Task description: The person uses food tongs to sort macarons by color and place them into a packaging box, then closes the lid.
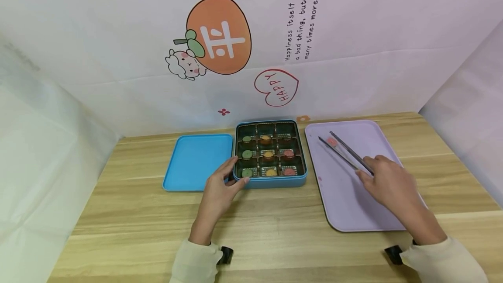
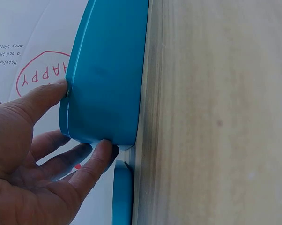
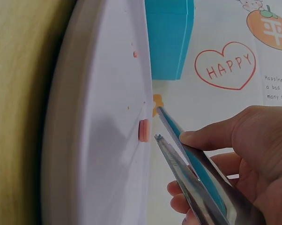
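A blue tin (image 1: 277,182) with a dark divided insert stands at the middle of the table. Green macarons (image 1: 247,154) fill its left column, yellow-orange macarons (image 1: 271,172) the middle one. Pink macarons (image 1: 289,172) sit in the right column's middle and front compartments; the far right compartment shows bare plastic. My left hand (image 1: 221,189) grips the tin's front left corner, thumb at the front rim and fingers along the side. Metal tongs (image 3: 182,176) are in my right hand (image 1: 391,183), their tips apart, pointing at one pink macaron (image 3: 144,131) on the lilac tray (image 1: 353,213).
Left of the tin lies its flat blue lid (image 1: 198,160). The tray stands close at the tin's right, with a few pink crumbs (image 3: 136,54) on it. A white printed sheet (image 1: 129,34) rises behind the wooden table (image 1: 271,235).
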The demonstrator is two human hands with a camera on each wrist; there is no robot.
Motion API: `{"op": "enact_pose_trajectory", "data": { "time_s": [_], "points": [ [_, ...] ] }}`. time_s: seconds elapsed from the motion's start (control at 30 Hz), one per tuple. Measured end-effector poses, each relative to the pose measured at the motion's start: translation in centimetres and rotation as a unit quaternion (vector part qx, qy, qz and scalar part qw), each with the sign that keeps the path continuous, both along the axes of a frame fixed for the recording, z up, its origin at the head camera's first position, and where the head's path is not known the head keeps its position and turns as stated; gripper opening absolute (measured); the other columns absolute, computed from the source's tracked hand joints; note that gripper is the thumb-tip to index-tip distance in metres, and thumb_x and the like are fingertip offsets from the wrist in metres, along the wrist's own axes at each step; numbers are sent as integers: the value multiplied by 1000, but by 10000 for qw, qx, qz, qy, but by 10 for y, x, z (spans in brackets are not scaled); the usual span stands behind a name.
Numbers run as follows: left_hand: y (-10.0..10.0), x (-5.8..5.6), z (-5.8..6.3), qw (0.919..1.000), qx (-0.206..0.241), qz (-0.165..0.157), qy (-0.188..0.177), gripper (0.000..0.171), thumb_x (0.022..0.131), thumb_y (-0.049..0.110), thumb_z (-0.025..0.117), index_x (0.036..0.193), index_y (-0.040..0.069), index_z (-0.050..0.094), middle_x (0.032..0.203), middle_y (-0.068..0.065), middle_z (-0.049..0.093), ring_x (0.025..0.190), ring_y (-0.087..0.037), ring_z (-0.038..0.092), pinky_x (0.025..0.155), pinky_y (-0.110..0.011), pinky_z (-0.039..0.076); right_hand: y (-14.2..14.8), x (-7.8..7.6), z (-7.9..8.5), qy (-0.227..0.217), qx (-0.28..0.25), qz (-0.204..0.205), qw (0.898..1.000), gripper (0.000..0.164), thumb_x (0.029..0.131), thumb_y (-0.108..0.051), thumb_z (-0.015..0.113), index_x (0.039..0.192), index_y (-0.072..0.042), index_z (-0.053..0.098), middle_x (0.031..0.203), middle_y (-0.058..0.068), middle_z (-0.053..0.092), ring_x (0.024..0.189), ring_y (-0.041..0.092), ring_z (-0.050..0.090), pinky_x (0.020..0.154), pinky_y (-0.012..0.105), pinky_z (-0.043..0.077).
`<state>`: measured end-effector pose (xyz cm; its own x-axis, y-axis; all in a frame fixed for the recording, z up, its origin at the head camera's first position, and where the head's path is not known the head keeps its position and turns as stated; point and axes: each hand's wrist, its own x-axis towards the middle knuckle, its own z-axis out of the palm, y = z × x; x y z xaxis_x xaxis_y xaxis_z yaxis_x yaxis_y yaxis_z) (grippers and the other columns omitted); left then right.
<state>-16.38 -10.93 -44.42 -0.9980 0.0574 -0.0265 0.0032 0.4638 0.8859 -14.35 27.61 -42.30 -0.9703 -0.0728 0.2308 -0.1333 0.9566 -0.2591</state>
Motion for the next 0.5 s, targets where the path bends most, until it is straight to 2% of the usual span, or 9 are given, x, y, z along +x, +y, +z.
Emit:
{"op": "enact_pose_trajectory", "data": {
  "time_s": [0.5],
  "points": [
    [0,1,1,10000,1,-15,-2,72,96,19,79,159,13,46,169,-13,36,154,-35,39,106,-44,59,4,-6,-2,-724,81,-213,9971,35,94,-19,74,118,6,71,96,27,69,75,45,66,52,61,51]
  ]
}}
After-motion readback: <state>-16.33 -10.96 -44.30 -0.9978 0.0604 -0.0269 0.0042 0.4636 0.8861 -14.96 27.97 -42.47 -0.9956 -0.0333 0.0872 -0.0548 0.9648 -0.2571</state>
